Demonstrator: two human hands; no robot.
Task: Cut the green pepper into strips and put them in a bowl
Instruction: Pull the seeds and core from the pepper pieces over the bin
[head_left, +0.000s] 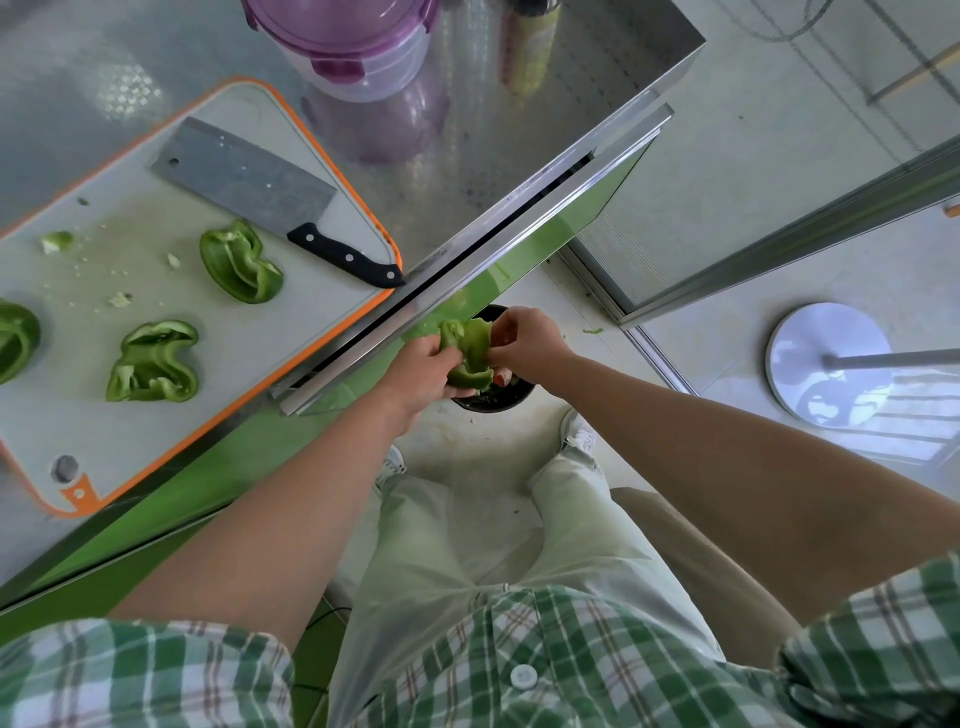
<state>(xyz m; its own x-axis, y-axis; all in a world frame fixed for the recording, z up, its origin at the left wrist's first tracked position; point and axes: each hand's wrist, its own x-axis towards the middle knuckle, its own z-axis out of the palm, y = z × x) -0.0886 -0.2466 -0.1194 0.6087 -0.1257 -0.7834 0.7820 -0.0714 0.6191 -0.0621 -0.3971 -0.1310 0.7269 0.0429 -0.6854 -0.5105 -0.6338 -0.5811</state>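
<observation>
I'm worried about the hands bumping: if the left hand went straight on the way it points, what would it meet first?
Beyond the green pepper piece it grips, the left hand would probably meet the right hand first, above the black round bin.

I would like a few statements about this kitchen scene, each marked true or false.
1. The left hand and the right hand both hold one pepper piece. True.
2. The cleaver is in a hand. False: it lies on the board.
3. The held piece is over a dark bin on the floor. True.
4. Thin strips lie on the board. False: large chunks lie there.
</observation>
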